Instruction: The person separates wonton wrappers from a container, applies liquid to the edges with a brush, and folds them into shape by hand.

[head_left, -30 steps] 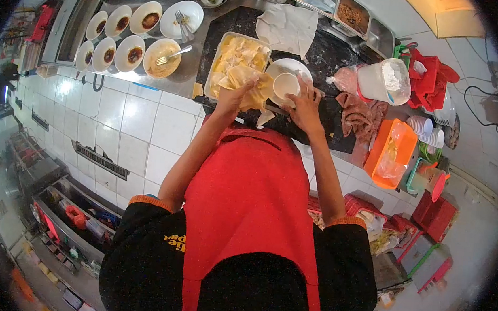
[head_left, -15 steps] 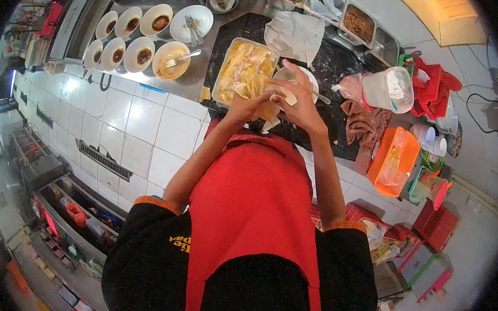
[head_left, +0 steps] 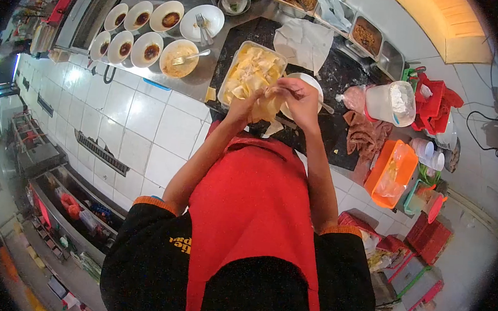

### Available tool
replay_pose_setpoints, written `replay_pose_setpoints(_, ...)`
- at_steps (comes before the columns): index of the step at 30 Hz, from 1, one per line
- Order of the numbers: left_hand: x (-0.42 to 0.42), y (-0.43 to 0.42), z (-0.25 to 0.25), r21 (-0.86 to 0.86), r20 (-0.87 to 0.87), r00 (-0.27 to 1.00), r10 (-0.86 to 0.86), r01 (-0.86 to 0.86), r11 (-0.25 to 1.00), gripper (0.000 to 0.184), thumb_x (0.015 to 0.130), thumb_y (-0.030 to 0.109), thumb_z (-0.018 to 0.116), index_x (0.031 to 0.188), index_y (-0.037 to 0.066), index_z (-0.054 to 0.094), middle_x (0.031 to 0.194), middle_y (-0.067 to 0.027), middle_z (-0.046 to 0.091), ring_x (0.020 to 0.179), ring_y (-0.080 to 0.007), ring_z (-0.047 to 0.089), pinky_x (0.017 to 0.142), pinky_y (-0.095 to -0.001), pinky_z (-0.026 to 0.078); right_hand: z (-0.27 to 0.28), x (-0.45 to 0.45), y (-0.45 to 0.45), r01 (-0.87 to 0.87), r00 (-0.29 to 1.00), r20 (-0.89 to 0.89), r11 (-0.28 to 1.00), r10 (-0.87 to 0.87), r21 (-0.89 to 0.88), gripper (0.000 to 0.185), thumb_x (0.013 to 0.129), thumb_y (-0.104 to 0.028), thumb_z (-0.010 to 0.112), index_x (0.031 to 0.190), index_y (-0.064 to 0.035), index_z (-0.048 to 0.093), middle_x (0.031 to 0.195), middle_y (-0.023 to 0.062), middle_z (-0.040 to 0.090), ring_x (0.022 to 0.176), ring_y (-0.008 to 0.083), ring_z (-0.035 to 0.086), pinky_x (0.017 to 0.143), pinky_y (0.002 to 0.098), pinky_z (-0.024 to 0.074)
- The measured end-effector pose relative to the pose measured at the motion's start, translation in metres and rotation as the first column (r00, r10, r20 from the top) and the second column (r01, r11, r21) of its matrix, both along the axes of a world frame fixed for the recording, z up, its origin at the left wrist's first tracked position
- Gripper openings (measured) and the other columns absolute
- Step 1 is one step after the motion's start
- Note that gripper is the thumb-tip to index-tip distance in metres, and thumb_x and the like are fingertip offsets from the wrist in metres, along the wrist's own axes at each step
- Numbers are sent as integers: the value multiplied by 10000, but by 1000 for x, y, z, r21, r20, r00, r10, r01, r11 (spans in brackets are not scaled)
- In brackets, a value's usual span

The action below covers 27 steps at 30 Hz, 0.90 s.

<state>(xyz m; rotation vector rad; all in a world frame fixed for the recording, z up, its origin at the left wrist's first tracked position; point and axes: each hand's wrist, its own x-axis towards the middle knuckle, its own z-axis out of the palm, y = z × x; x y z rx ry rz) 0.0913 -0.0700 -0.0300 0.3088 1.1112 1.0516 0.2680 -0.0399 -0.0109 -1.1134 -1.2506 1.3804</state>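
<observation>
My left hand [head_left: 242, 108] is closed on thin yellow dough wrappers [head_left: 265, 107] at the lower right corner of a rectangular tray [head_left: 223, 89]. Folded yellow pieces [head_left: 254, 66] fill that tray. Fingertips of my right hand [head_left: 303, 101] are pinched together at the top edge of the wrappers, close beside my left fingers. Behind my right hand lies a white plate [head_left: 317, 86], partly hidden, with a utensil handle [head_left: 326, 108] sticking out at its right. A loose wrapper scrap [head_left: 273, 128] rests at the counter's front edge.
Several bowls with dark sauce [head_left: 151, 52] and a plate with forks [head_left: 202, 24] stand on the left. Metal pans [head_left: 366, 35] line the back. On the right are a tub of white powder [head_left: 390, 103], a brown cloth [head_left: 366, 131] and an orange basket [head_left: 391, 173].
The small white cup seen in my right hand a second ago no longer shows. My right hand has come across to the wrappers, its fingers now pinched. The whole view has shifted slightly.
</observation>
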Motion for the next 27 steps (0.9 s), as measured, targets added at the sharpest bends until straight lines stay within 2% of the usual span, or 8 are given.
replay_pose_setpoints(2,-7,1,-13,25,-17,994,-106,107,994,576,940,308,755,1387,34,517,1273,-82,632,1066,-197,668,830,-339,591,14,-7,5,-42,999,21,999,42,6,190,893,3,708,1083,17,710,1020,65,752,920,128,698,848,286,548)
replay_pose_setpoints(5,-14,0,-15,145,-132,979,-155,173,974,538,973,283,714,1401,36,500,1288,-79,628,1116,-201,648,915,-344,560,30,-13,12,-157,955,264,985,132,74,228,859,-71,772,1076,-23,720,989,58,747,901,116,671,790,291,527)
replay_pose_setpoints(8,-19,-1,-21,113,5,997,-81,80,990,503,995,260,686,1407,44,493,1297,-72,625,1139,-201,636,977,-337,525,37,-14,17,-204,877,463,973,132,109,227,847,-69,779,1058,-17,711,935,56,746,852,133,678,758,294,528)
replay_pose_setpoints(12,-28,-3,-36,98,0,1000,-9,9,995,472,1019,269,645,1405,52,480,1295,-83,625,1148,-206,634,962,-362,545,21,-9,36,-283,882,351,949,314,-138,240,839,-52,769,1064,-12,694,873,74,737,797,156,681,736,318,534)
replay_pose_setpoints(15,-57,-2,-64,152,127,992,13,-33,988,419,1063,352,531,1385,91,470,1278,-146,610,1120,-283,652,953,-492,572,1,1,64,-205,753,658,950,-1,235,223,847,-5,721,1062,-3,662,841,176,723,753,253,726,703,353,547)
replay_pose_setpoints(18,-82,-4,-59,134,367,926,90,-148,980,440,1076,389,468,1417,112,436,1294,-162,596,1187,-319,622,973,-560,554,-19,1,90,-239,820,568,942,67,234,218,839,11,715,1050,-1,661,860,191,730,764,289,732,714,348,554)
replay_pose_setpoints(22,-99,-7,-45,60,289,942,173,-198,978,467,1093,415,379,1442,105,402,1452,-184,518,1292,-361,559,1021,-592,515,-50,-16,121,-192,921,351,981,172,24,268,829,6,714,1094,-5,678,949,195,745,852,296,728,781,355,557)
replay_pose_setpoints(27,-97,-7,-32,111,390,904,173,-233,966,499,1100,420,329,1486,104,346,1551,-202,410,1374,-392,479,1096,-594,454,-91,-21,128,-155,849,528,953,-6,261,229,858,-59,705,1079,0,691,1005,176,723,917,304,709,827,386,555)
